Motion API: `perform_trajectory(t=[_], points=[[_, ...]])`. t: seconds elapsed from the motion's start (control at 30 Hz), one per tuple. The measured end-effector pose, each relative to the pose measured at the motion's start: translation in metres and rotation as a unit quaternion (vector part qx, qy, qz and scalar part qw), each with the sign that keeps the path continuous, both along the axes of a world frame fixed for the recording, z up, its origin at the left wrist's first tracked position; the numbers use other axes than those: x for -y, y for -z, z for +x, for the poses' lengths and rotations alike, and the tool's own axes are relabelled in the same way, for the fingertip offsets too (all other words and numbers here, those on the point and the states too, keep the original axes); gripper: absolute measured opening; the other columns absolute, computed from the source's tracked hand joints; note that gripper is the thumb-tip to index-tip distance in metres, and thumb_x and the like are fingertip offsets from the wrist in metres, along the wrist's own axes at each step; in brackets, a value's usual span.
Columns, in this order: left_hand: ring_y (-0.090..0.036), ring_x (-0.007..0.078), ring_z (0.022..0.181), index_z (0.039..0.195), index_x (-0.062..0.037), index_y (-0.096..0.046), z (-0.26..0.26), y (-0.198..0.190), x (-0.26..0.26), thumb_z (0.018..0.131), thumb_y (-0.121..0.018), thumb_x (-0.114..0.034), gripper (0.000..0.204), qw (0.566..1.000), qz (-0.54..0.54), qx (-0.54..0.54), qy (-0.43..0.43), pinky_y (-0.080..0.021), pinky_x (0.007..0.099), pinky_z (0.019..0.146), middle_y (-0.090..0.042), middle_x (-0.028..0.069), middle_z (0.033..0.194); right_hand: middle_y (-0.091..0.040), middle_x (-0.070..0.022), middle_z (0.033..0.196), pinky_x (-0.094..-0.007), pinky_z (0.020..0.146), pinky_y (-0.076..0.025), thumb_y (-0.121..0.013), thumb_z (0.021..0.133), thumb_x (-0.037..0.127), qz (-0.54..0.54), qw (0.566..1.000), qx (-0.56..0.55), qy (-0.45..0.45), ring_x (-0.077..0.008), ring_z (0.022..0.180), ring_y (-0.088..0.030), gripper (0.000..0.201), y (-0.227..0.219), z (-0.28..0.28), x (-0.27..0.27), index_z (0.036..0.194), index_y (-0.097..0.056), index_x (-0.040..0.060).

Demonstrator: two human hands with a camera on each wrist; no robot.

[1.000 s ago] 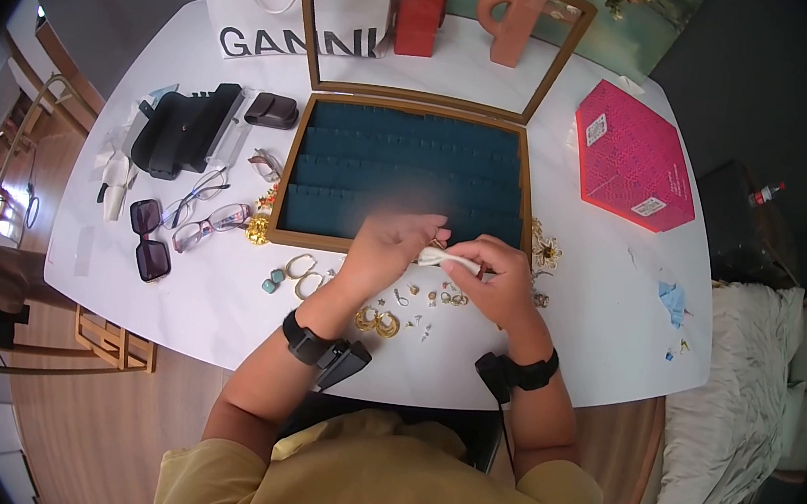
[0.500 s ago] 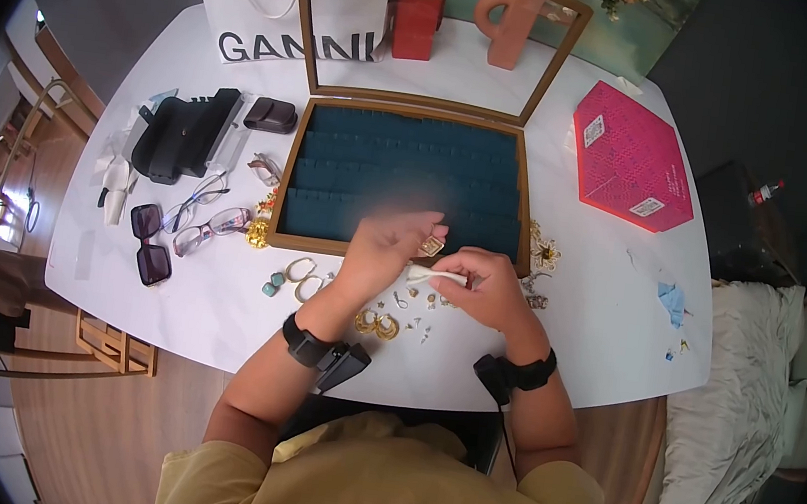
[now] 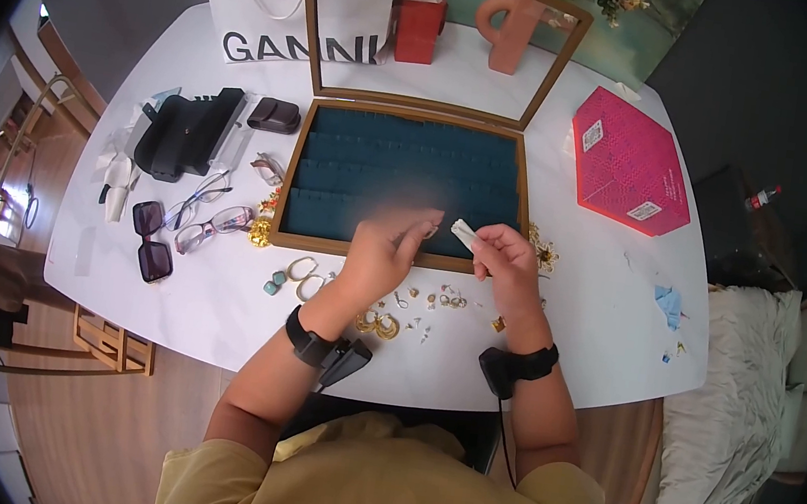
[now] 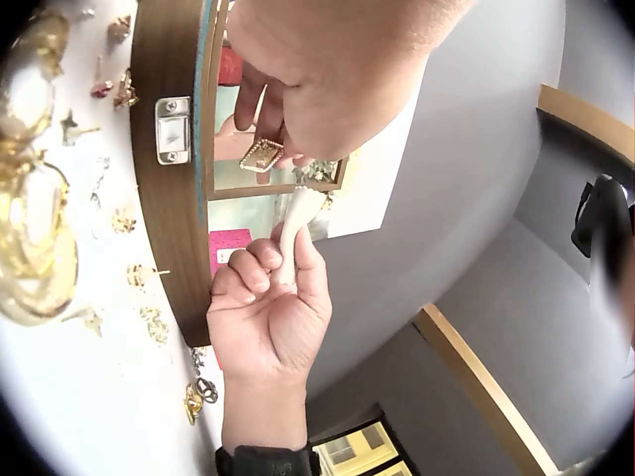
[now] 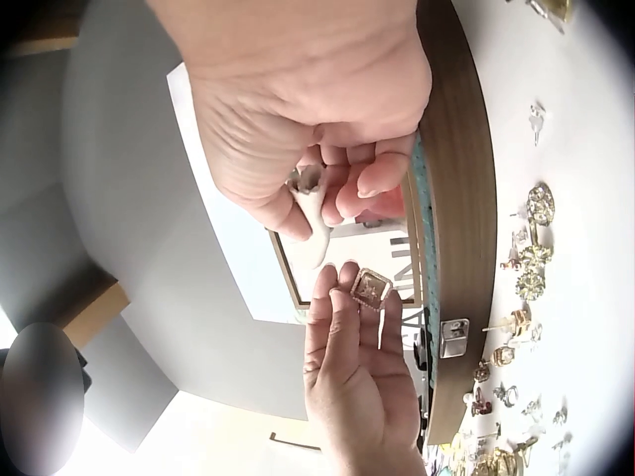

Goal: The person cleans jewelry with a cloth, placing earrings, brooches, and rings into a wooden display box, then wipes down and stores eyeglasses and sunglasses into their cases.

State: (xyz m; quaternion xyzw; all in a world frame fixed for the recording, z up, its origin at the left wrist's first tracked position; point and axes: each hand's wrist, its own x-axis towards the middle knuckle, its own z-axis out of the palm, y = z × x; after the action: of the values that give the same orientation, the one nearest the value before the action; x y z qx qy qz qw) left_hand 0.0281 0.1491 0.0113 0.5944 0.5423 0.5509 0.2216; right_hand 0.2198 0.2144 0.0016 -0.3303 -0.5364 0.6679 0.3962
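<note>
My left hand [image 3: 384, 245] pinches a small square gold piece of jewellery [image 5: 371, 289] with a beaded edge between thumb and fingers. In the left wrist view its face shows below the fingers. Opposite it, my right hand [image 3: 511, 265] grips a folded white cloth [image 3: 466, 235] whose bunched end sticks out past the fingertips. The cloth is apart from the jewellery in the right wrist view. Both hands are over the front edge of a wooden display case [image 3: 344, 248] lined with dark teal fabric, its glass lid standing raised.
Several earrings [image 3: 378, 323] and hoops [image 3: 302, 268] lie on the white table before the case. To the left are sunglasses [image 3: 152, 241], glasses [image 3: 212, 229] and a black case [image 3: 186, 133]. A pink box [image 3: 633, 162] sits at the right; a paper bag [image 3: 253, 2] stands behind.
The white cloth has gone from against the jewellery to below it, then up and right, apart from it. My right hand moved with it; the left keeps its grip nearly in place.
</note>
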Motion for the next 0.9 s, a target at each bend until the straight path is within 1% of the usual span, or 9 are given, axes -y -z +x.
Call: perform_trajectory(t=[0.13, 0.23, 0.33, 0.43, 0.53, 0.67, 0.73, 0.77, 0.9], points=[[-0.065, 0.0132, 0.084, 0.110, -0.0002, -0.066, -0.005, 0.009, -0.004, 0.094, -0.057, -0.003, 0.019, 1.000, 0.000, 0.011, -0.003, -0.051, 0.0257, 0.078, -0.071, 0.0092, 0.096, -0.059, 0.0001, 0.072, -0.0192, 0.052, -0.040, -0.065, 0.088, 0.008, -0.002, 1.000, -0.009, -0.010, -0.0047, 0.057, -0.051, 0.009, -0.001, -0.001, 0.000, 0.093, -0.062, 0.0009], [-0.063, 0.0100, 0.085, 0.114, 0.0002, -0.063, -0.004, 0.010, -0.003, 0.095, -0.056, -0.005, 0.021, 0.998, -0.045, 0.046, 0.005, -0.050, 0.0247, 0.079, -0.070, 0.0074, 0.098, -0.059, 0.0003, 0.072, -0.0190, 0.052, -0.040, -0.065, 0.088, 0.009, -0.001, 1.000, -0.012, -0.012, -0.0046, 0.057, -0.051, 0.010, -0.001, 0.000, 0.001, 0.093, -0.062, 0.0011], [-0.061, 0.0087, 0.086, 0.114, 0.0009, -0.061, -0.010, 0.016, -0.007, 0.097, -0.054, -0.006, 0.019, 0.999, -0.025, 0.029, 0.015, -0.049, 0.0232, 0.079, -0.070, 0.0071, 0.098, -0.059, 0.0005, 0.072, -0.0188, 0.053, -0.040, -0.066, 0.088, 0.009, 0.000, 1.000, -0.014, -0.017, -0.0044, 0.057, -0.051, 0.010, 0.000, 0.000, 0.000, 0.093, -0.062, 0.0015], [-0.061, 0.0082, 0.086, 0.110, 0.0016, -0.061, -0.017, 0.007, -0.007, 0.097, -0.055, -0.005, 0.016, 0.994, -0.030, 0.104, 0.013, -0.049, 0.0220, 0.078, -0.070, 0.0072, 0.097, -0.059, 0.0005, 0.073, -0.0187, 0.053, -0.040, -0.066, 0.088, 0.010, 0.000, 1.000, -0.007, -0.023, -0.0043, 0.058, -0.052, 0.010, 0.002, 0.001, -0.001, 0.093, -0.062, 0.0016], [-0.060, 0.0073, 0.085, 0.108, 0.0020, -0.061, -0.036, 0.001, -0.003, 0.096, -0.055, -0.005, 0.015, 0.989, -0.012, 0.142, 0.027, -0.049, 0.0211, 0.077, -0.070, 0.0069, 0.096, -0.060, 0.0004, 0.074, -0.0187, 0.053, -0.040, -0.065, 0.089, 0.010, 0.006, 1.000, -0.009, -0.025, -0.0043, 0.058, -0.051, 0.010, 0.000, 0.001, -0.002, 0.093, -0.062, 0.0016], [-0.061, 0.0072, 0.083, 0.101, 0.0012, -0.064, -0.086, -0.018, 0.006, 0.095, -0.058, -0.005, 0.011, 0.994, -0.102, 0.031, 0.009, -0.049, 0.0212, 0.075, -0.068, 0.0039, 0.091, -0.060, 0.0002, 0.074, -0.0189, 0.053, -0.040, -0.065, 0.089, 0.011, 0.008, 1.000, -0.010, -0.024, -0.0044, 0.057, -0.051, 0.010, 0.000, -0.001, -0.001, 0.092, -0.062, 0.0014], [-0.060, 0.0072, 0.080, 0.100, 0.0014, -0.064, -0.120, -0.011, 0.004, 0.094, -0.059, -0.005, 0.010, 0.993, -0.119, 0.025, 0.001, -0.048, 0.0209, 0.073, -0.067, 0.0026, 0.087, -0.060, 0.0000, 0.073, -0.0188, 0.053, -0.040, -0.065, 0.088, 0.010, 0.004, 1.000, -0.009, -0.026, -0.0045, 0.057, -0.051, 0.010, 0.000, -0.001, 0.000, 0.092, -0.062, 0.0011], [-0.059, 0.0073, 0.077, 0.099, 0.0012, -0.063, -0.134, -0.010, 0.005, 0.094, -0.058, -0.004, 0.009, 0.989, -0.149, 0.021, -0.002, -0.048, 0.0212, 0.071, -0.065, 0.0022, 0.084, -0.060, -0.0001, 0.073, -0.0188, 0.053, -0.040, -0.066, 0.088, 0.010, 0.004, 1.000, -0.009, -0.025, -0.0046, 0.057, -0.051, 0.010, 0.000, -0.001, -0.001, 0.092, -0.062, 0.0010], [-0.057, 0.0077, 0.073, 0.096, -0.0002, -0.061, -0.154, -0.013, 0.013, 0.093, -0.057, 0.000, 0.005, 0.980, -0.189, -0.042, -0.042, -0.048, 0.0220, 0.068, -0.064, 0.0025, 0.082, -0.060, -0.0004, 0.073, -0.0183, 0.052, -0.040, -0.066, 0.088, 0.010, 0.013, 0.999, -0.010, -0.030, -0.0042, 0.057, -0.051, 0.010, 0.000, -0.001, 0.000, 0.092, -0.062, 0.0007]])
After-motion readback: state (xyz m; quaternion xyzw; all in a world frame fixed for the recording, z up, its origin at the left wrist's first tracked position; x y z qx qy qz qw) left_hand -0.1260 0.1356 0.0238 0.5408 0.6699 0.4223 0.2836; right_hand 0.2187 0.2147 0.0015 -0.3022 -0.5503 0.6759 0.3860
